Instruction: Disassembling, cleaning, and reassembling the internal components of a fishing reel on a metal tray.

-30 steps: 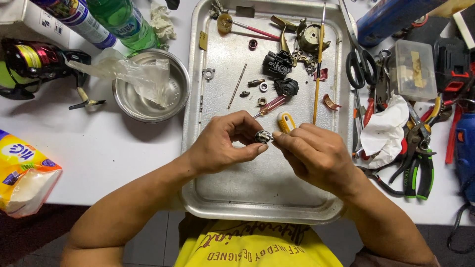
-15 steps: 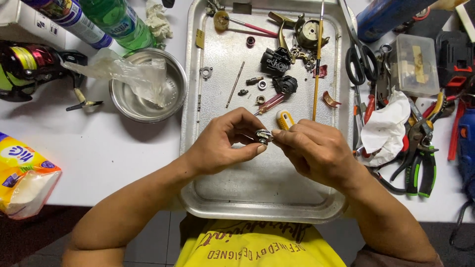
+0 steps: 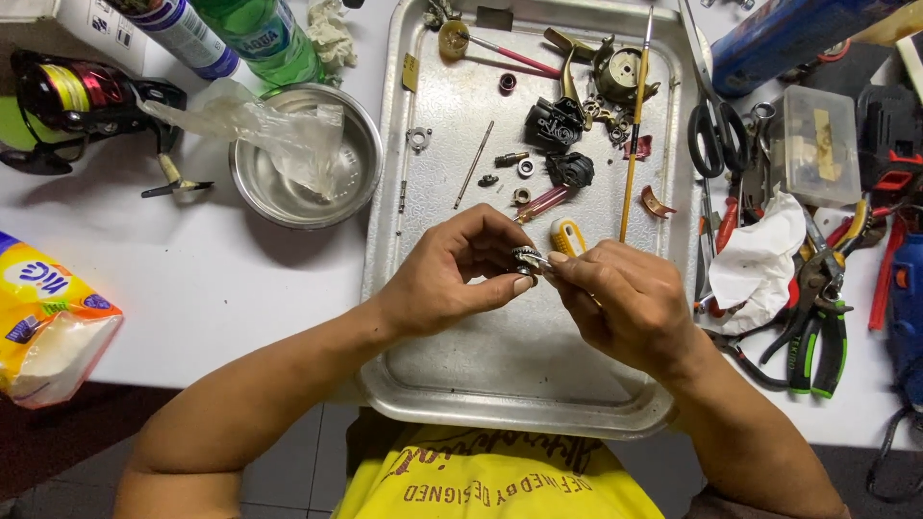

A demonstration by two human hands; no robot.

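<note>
My left hand (image 3: 460, 274) pinches a small round metal gear-like part (image 3: 526, 257) between thumb and fingers over the metal tray (image 3: 500, 384). My right hand (image 3: 625, 303) grips a thin metal tool whose tip (image 3: 535, 261) touches that part; the rest of the tool is hidden in my fist. Just behind my right hand lies a yellow-handled tool (image 3: 567, 235) on the tray. Further up the tray lie black reel parts (image 3: 558, 125), small washers and screws, a thin rod (image 3: 474, 163) and a long paintbrush (image 3: 635, 125).
A steel bowl (image 3: 288, 197) with a crumpled plastic bag sits left of the tray. A fishing reel (image 3: 72, 101) and bottles are at the far left, a yellow packet (image 3: 43, 317) at the left edge. Scissors (image 3: 711, 135), pliers (image 3: 817, 327) and a white tissue (image 3: 760, 259) crowd the right.
Both hands stay together over the tray with only small finger movements on the part. The view has shifted slightly.
</note>
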